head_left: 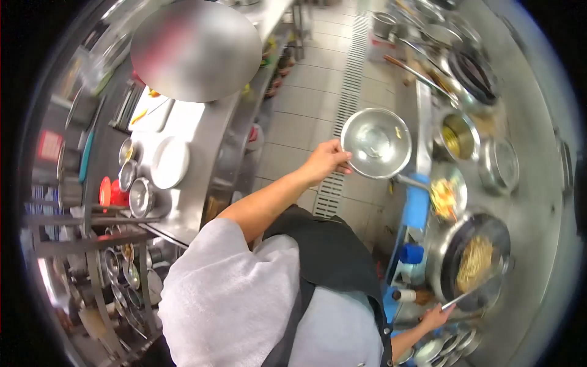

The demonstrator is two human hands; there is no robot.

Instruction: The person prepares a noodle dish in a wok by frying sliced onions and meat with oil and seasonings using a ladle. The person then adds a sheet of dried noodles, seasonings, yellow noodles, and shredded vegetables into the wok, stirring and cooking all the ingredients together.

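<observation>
My left hand (pixel 330 160) grips the rim of a shiny metal bowl (pixel 382 156) and holds it out over the floor. Small yellowish bits cling inside the bowl. At lower right, my right hand (pixel 435 318) is closed around the handle of a long metal cooking utensil (pixel 463 296). Its far end reaches into a dark wok (pixel 454 263) beside a heap of noodles (pixel 476 260); whether that end is a ladle or a spatula is hard to make out. A bowl of mixed yellow and orange food (pixel 444 194) stands just past the wok.
Along the stove sit a pot with yellow contents (pixel 455 139), a round metal pot (pixel 498 164) and a second wok (pixel 469 70). On the left counter (pixel 205 131) are white plates (pixel 170 162) and small metal bowls (pixel 141 197). A drain grate (pixel 351 79) runs along the tiled floor.
</observation>
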